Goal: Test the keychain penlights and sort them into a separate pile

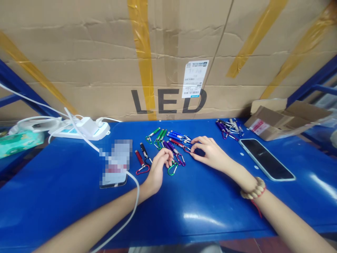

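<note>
Several small keychain flashlights [168, 140] in green, blue, purple, red and black lie in a loose pile on the blue table [184, 207], each with a carabiner clip. My left hand [158, 168] rests beside the pile with fingers curled, fingertips touching a purple flashlight [171, 147] and a green carabiner [172, 169]. My right hand [207, 153] reaches in from the right and pinches the clip end of a red flashlight [180, 144] between thumb and fingers. A bead bracelet [254, 189] sits on my right wrist.
A phone [116, 163] on a white cable lies left of the pile, a second phone [265, 159] to the right. A power strip [81, 130] sits far left, more flashlights [228, 127] and an open carton [284, 121] far right. A big cardboard box [168, 56] walls the back.
</note>
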Demonstrator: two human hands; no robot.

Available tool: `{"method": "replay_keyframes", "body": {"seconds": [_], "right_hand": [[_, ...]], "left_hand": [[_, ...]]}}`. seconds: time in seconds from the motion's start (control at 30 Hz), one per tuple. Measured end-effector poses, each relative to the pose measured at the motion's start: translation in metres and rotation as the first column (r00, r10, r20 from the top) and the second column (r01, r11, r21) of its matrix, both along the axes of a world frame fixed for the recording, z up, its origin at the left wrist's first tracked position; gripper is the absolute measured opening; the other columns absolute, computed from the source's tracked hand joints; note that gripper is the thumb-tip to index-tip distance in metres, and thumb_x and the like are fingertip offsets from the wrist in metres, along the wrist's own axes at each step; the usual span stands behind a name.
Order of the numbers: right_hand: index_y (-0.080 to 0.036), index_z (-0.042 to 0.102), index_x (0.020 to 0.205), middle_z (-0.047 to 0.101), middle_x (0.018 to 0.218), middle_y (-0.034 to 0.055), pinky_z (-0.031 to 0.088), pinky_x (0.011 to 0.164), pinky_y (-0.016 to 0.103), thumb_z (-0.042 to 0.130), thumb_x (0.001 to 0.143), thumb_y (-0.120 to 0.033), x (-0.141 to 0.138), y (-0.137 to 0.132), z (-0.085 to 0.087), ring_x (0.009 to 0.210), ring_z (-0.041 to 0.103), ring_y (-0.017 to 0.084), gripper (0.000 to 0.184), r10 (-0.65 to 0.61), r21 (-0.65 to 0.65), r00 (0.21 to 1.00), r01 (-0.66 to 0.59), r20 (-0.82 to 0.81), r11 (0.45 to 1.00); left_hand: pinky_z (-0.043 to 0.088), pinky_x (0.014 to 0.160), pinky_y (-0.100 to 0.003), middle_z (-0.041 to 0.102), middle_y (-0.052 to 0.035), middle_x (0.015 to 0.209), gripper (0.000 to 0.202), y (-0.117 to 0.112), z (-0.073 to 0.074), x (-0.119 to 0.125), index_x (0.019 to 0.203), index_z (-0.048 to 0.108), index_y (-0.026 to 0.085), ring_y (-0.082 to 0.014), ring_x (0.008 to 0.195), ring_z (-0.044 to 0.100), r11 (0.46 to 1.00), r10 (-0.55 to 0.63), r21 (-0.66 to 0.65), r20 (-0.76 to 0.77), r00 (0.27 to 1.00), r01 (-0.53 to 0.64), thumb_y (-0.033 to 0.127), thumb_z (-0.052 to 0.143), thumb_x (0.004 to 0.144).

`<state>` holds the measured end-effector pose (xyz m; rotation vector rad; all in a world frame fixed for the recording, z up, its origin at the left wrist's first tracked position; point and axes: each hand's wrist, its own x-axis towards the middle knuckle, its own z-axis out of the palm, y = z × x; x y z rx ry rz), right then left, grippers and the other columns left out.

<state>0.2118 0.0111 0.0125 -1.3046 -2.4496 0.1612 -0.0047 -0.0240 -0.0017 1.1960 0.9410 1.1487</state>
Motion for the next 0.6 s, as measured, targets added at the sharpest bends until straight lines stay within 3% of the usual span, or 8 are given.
{"method": "replay_keyframes", "body": {"seconds": [0.1,0.23,0.43,0.6], "right_hand": [[-0.02,0.062,0.071,0.06,0.106,0.0073,0.038,0.083,0.039,0.063,0.075,-0.022,0.003,-0.003,0.007,0.099,0.054,0.024,0.004,0.034,-0.041,0.999,-0.033,0.012,0.999],[-0.019,0.051,0.061,0.061,0.1,0.0064,0.038,0.079,0.037,0.058,0.073,-0.018,0.005,-0.007,0.011,0.089,0.054,0.021,0.015,0.03,-0.001,0.999,-0.03,0.013,1.0],[-0.02,0.044,0.066,0.059,0.095,0.0064,0.04,0.075,0.033,0.047,0.086,-0.029,0.001,-0.007,0.012,0.082,0.056,0.019,0.022,0.021,-0.008,1.0,-0.021,-0.024,1.0],[-0.02,0.043,0.065,0.059,0.08,0.0019,0.04,0.068,0.029,0.05,0.078,-0.02,0.001,-0.009,0.014,0.071,0.056,0.016,0.014,-0.008,-0.042,0.997,0.011,0.073,0.999]], "left_hand": [[0.032,0.064,-0.026,0.044,0.0013,0.068,0.012,-0.001,0.001,0.0,0.072,0.047,0.017,-0.0125,0.065,0.042,0.998,0.041,0.042,-0.029,0.999,-0.04,0.025,0.04,0.078],[0.03,0.063,-0.026,0.042,0.0021,0.066,0.012,-0.004,0.002,0.001,0.072,0.047,0.018,-0.0125,0.063,0.039,0.994,0.088,0.076,-0.109,0.99,-0.08,0.023,0.039,0.079],[0.035,0.069,-0.028,0.049,0.0013,0.062,0.013,-0.004,0.0,0.001,0.073,0.046,0.019,-0.0157,0.067,0.049,0.995,0.088,0.051,-0.148,0.985,-0.081,0.026,0.038,0.082],[0.037,0.075,-0.029,0.054,-0.0013,0.069,0.012,-0.004,0.002,0.001,0.071,0.046,0.019,-0.0171,0.075,0.053,0.994,0.102,0.058,-0.143,0.984,-0.094,0.024,0.039,0.08]]}}
